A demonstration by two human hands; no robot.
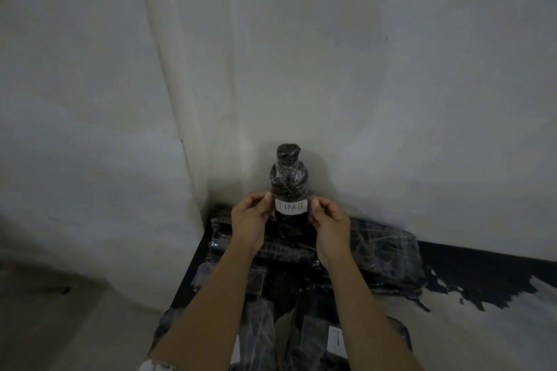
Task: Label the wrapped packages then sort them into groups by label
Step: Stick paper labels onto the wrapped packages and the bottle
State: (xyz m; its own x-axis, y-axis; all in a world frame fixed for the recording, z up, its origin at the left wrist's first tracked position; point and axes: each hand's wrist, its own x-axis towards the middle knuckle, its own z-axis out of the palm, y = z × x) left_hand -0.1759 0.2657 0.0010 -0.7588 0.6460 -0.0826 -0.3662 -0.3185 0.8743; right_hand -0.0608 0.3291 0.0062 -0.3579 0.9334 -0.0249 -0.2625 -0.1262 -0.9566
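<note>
Dim room, pale plastered wall (391,69) meeting at a corner on the far left. Black bottle-shaped package wrapped in clear crinkled film (288,178) stands upright at the far middle of the scene, close against the wall corner, its narrow wrapped neck uppermost. White rectangular paper label with handwritten letters (291,206) sits across the front of the bottle's body; the writing reads roughly "TIMB", first letter unclear. Left hand (250,220) at the label's left edge, thumb and forefinger pinched close together on what looks like the clear film or tape beside it; whether the grip really has hold of anything cannot be told. Right hand (330,227) at the label's right edge, fingers curled inward, thumb tip just beside the paper; the same doubt applies to its grip. Both forearms reach in from the near edge. Under and around the bottle, a heap of other black film-wrapped packages (382,250) lies on a dark surface (188,286), spreading to the right along the wall foot. At the near edge, a flat wrapped package carrying a white label marked with a "T" (337,340) lies just right of the right forearm. Grey floor (60,325) to the near left.
</note>
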